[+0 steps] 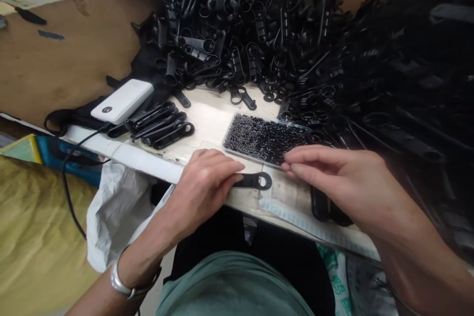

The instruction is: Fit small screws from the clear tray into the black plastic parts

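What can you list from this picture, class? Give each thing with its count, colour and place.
flat black plastic handle part with a ring end: one, black, on the board edge under the left hand
clear shallow tray of tiny black pieces: one, clear with black contents, centre of board
large heap of black plastic handle parts: too many to count, black, back and right
small stack of black handle parts: several, black, left of tray
white rectangular power bank: one, white, left, black cable attached
silver bracelet: one, left wrist
left hand: pressing the handle part
right hand: fingertips at tray's near edge
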`<action>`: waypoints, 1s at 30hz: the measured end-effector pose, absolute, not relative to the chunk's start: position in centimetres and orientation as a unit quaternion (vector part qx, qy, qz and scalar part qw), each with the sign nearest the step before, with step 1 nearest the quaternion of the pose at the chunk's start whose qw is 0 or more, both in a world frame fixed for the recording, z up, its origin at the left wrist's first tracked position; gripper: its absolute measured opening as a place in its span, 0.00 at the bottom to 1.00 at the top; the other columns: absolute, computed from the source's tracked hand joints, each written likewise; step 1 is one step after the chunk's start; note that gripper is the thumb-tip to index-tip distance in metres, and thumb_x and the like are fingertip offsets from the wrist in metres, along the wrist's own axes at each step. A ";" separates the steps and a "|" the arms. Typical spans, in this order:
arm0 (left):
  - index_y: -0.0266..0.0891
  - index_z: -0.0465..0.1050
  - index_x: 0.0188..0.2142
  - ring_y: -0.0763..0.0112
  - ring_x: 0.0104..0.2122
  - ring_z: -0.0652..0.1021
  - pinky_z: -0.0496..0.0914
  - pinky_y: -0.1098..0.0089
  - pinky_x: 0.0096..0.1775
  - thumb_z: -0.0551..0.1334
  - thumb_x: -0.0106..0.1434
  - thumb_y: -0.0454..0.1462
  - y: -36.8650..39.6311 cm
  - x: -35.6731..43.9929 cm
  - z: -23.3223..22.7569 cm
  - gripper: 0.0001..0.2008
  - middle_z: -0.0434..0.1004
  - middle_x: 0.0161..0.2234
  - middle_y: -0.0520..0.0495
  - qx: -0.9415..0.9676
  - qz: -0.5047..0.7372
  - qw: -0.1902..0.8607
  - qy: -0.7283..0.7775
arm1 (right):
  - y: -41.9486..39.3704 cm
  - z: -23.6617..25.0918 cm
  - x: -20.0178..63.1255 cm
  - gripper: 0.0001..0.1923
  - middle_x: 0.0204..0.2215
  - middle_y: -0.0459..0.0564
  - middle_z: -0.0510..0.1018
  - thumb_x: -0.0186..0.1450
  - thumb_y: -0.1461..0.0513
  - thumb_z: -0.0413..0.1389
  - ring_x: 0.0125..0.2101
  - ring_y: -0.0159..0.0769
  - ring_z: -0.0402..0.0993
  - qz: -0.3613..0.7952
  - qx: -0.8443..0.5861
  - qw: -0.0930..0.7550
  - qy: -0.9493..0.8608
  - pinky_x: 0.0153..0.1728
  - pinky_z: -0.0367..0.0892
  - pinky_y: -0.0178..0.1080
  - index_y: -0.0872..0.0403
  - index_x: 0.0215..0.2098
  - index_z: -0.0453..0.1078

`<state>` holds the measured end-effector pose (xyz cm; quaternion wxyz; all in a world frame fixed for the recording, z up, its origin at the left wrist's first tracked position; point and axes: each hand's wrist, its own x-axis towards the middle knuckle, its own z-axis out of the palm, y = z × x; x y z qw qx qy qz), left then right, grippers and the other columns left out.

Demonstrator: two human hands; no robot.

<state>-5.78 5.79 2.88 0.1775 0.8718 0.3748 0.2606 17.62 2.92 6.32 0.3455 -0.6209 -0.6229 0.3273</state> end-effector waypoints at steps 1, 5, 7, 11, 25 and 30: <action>0.40 0.73 0.37 0.69 0.35 0.73 0.64 0.64 0.41 0.58 0.66 0.34 6.1 -5.7 3.1 0.05 0.77 0.34 0.50 0.872 0.257 0.161 0.384 | 2.7 6.3 17.6 0.06 0.33 0.45 0.81 0.58 0.61 0.62 0.33 0.37 0.78 0.323 -0.624 0.352 -0.618 0.32 0.74 0.33 0.50 0.34 0.79; 0.39 0.74 0.33 0.67 0.34 0.71 0.64 0.63 0.40 0.57 0.65 0.32 7.2 -5.0 4.1 0.08 0.76 0.33 0.48 0.886 0.214 0.117 0.394 | 2.2 6.0 17.6 0.06 0.31 0.47 0.81 0.57 0.60 0.63 0.31 0.39 0.79 0.344 -0.647 0.383 -0.563 0.33 0.76 0.35 0.50 0.34 0.78; 0.39 0.74 0.32 0.67 0.35 0.70 0.63 0.64 0.39 0.57 0.65 0.33 7.4 -4.7 4.5 0.08 0.76 0.33 0.48 0.892 0.205 0.125 0.383 | 1.9 5.9 17.6 0.06 0.28 0.47 0.81 0.58 0.59 0.63 0.29 0.39 0.79 0.367 -0.650 0.393 -0.536 0.32 0.77 0.35 0.51 0.34 0.78; 0.39 0.75 0.32 0.67 0.36 0.70 0.61 0.64 0.40 0.56 0.66 0.32 6.9 -3.9 4.6 0.09 0.75 0.33 0.49 0.902 0.178 0.144 0.366 | 1.3 5.8 17.4 0.06 0.26 0.47 0.80 0.58 0.60 0.62 0.26 0.37 0.79 0.374 -0.649 0.395 -0.532 0.28 0.76 0.32 0.52 0.33 0.78; 0.42 0.75 0.31 0.71 0.30 0.71 0.53 0.62 0.39 0.55 0.66 0.30 5.9 -2.0 2.5 0.12 0.76 0.25 0.55 0.898 0.192 0.157 0.362 | -0.6 3.6 15.5 0.13 0.35 0.48 0.79 0.66 0.68 0.48 0.34 0.37 0.76 0.216 -0.600 0.254 -0.727 0.37 0.70 0.37 0.54 0.39 0.74; 0.40 0.73 0.28 0.72 0.29 0.71 0.55 0.63 0.37 0.54 0.64 0.27 5.6 -1.8 2.2 0.13 0.74 0.23 0.53 0.891 0.222 0.162 0.361 | -1.1 3.3 14.7 0.14 0.31 0.49 0.76 0.67 0.69 0.45 0.31 0.36 0.73 0.215 -0.596 0.211 -0.745 0.33 0.65 0.38 0.55 0.38 0.72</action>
